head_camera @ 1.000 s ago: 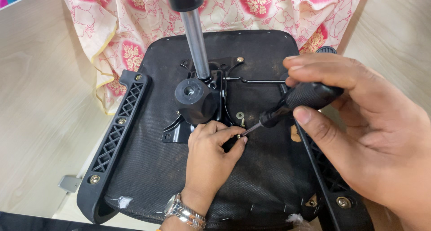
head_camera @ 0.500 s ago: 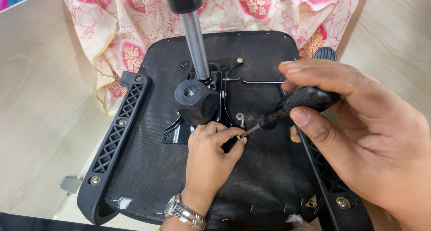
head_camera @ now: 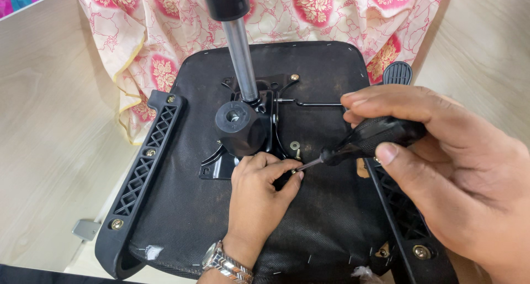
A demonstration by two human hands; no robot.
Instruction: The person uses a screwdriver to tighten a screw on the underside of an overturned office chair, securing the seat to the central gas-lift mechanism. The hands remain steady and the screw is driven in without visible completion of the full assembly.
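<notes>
1. My right hand [head_camera: 441,168] is clenched around the black screwdriver [head_camera: 367,141], angled low so its tip meets the screw [head_camera: 294,170] at the mounting plate's corner.
2. My left hand [head_camera: 259,198] pinches near that screw, fingertips steadying it under the tip.
3. The office chair seat [head_camera: 326,229] lies upside down on the wooden floor [head_camera: 49,151], gas cylinder [head_camera: 243,60] pointing up, exposing the plate [head_camera: 221,168] and black armrest bracket [head_camera: 146,168].
</notes>
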